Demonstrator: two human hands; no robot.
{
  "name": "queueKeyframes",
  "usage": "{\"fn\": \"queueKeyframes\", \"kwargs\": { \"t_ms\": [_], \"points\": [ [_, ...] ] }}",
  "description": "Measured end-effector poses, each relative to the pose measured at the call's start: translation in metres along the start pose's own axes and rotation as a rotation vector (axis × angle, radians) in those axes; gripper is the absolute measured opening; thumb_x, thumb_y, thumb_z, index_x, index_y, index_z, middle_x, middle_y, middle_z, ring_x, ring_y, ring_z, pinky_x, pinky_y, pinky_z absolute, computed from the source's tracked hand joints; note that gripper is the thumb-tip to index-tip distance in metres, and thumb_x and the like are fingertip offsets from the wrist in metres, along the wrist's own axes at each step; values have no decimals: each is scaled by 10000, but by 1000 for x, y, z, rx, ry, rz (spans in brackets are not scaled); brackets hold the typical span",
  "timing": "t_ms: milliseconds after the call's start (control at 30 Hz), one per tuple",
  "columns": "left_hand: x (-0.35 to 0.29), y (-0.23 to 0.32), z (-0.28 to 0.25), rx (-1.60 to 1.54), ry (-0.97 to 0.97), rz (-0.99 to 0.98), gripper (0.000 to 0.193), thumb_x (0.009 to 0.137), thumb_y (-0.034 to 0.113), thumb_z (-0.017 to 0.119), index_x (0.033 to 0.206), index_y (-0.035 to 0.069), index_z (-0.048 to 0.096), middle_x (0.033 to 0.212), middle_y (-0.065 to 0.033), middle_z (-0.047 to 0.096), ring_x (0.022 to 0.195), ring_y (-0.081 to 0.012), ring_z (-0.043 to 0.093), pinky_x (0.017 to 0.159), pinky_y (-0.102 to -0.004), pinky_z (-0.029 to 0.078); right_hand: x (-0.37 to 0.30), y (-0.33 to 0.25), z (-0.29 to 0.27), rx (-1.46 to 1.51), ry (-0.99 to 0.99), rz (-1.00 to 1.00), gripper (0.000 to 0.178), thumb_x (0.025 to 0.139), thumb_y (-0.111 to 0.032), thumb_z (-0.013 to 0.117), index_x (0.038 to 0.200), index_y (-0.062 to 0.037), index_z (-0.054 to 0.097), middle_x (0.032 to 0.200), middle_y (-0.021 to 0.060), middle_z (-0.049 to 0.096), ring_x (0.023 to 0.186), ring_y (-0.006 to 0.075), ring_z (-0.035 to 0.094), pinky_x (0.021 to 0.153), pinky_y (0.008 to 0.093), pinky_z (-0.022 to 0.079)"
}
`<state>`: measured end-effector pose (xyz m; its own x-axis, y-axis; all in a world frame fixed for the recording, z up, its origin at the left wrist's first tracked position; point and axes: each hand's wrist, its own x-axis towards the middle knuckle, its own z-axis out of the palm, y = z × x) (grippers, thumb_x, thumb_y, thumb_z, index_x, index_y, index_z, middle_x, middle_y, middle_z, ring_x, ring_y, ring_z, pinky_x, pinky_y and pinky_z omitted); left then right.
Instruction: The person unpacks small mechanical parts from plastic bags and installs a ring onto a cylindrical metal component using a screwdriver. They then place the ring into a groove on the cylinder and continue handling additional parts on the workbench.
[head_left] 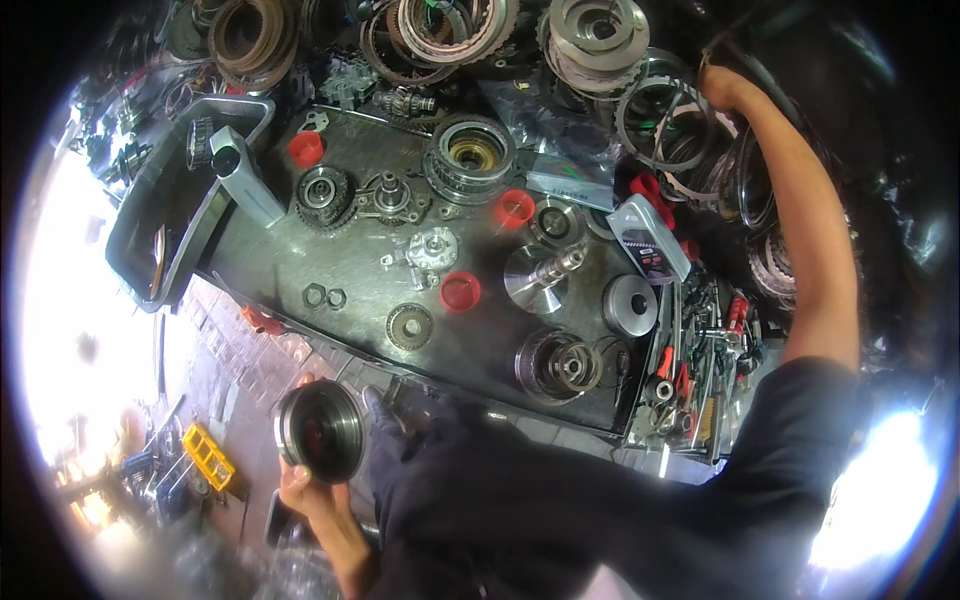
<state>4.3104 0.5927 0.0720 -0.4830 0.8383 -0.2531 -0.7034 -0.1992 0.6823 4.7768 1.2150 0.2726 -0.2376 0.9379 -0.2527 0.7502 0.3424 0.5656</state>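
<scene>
My left hand (305,490) is closed on the rim of a round, dark metal clutch drum (325,430), held off the bench's near edge with its hollow side showing. My right arm stretches far to the upper right. There my right hand (725,88) reaches among stacked clutch plates and steel rings (668,122); its fingers are too dark and hidden to read. On the metal workbench (350,265) lie a toothed gear (409,326), a shaft with a wide disc (540,275), a ringed drum (556,366) and a pale metal pump-like part (432,249).
A grey plastic bin (190,245) stands at the bench's left end beside a grey-white bottle (245,180). Red cups (460,292) are scattered over the bench. Hand tools (690,390) crowd its right side. Ring stacks (597,40) line the back. A yellow tool (208,457) lies lower left.
</scene>
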Motion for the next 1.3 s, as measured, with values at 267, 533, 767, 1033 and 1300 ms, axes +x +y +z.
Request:
{"fn": "queueKeyframes", "kwargs": {
  "t_ms": [267, 533, 767, 1033, 1300],
  "points": [
    [15, 1, 8, 11, -55, 29, 907, 702, 244, 671, 1474, -122, 366, 1538, -300, 393, 1405, -376, 442, 1158, -460, 406, 42, 15, 16, 87, -138, 139, 614, 598, -460, 919, 955, 13, 758, 988, 226, 733, 896, 348, 718, 791, 425, 562],
    [28, -3, -9, -10, -33, 29, 916, 705, 260, 664, 1467, -143, 356, 1560, -291, 368, 1417, -368, 434, 1163, -448, 401, 44, 1, 21, -128, -208, -78, 223, 815, -134, 675, 907, 53, 753, 879, 259, 720, 747, 371, 731, 636, 479, 597],
    [40, -3, -27, -43, 65, 38, 977, 642, 287, 722, 1454, -136, 381, 1529, -289, 404, 1404, -387, 438, 1159, -467, 387, 69, 7, 27, 120, -304, 252, 469, 621, -367, 937, 941, -71, 764, 868, 177, 727, 743, 315, 706, 645, 441, 565],
    [42, 13, -54, -18, 108, 39, 959, 643, 278, 689, 1452, -137, 385, 1527, -289, 409, 1393, -390, 452, 1149, -474, 405, 31, 8, 64, 918, 56, 99, 320, 784, -226, 804, 1002, 2, 746, 857, 166, 716, 774, 316, 680, 671, 458, 546],
    [30, 27, -71, -65, 32, 87, 874, 728, 207, 628, 1481, -130, 339, 1534, -302, 391, 1385, -378, 469, 1148, -489, 421, 30, 11, 42, 461, -33, 143, 173, 817, -145, 711, 907, -10, 769, 887, 173, 728, 787, 310, 689, 680, 463, 523]
  ]
}}
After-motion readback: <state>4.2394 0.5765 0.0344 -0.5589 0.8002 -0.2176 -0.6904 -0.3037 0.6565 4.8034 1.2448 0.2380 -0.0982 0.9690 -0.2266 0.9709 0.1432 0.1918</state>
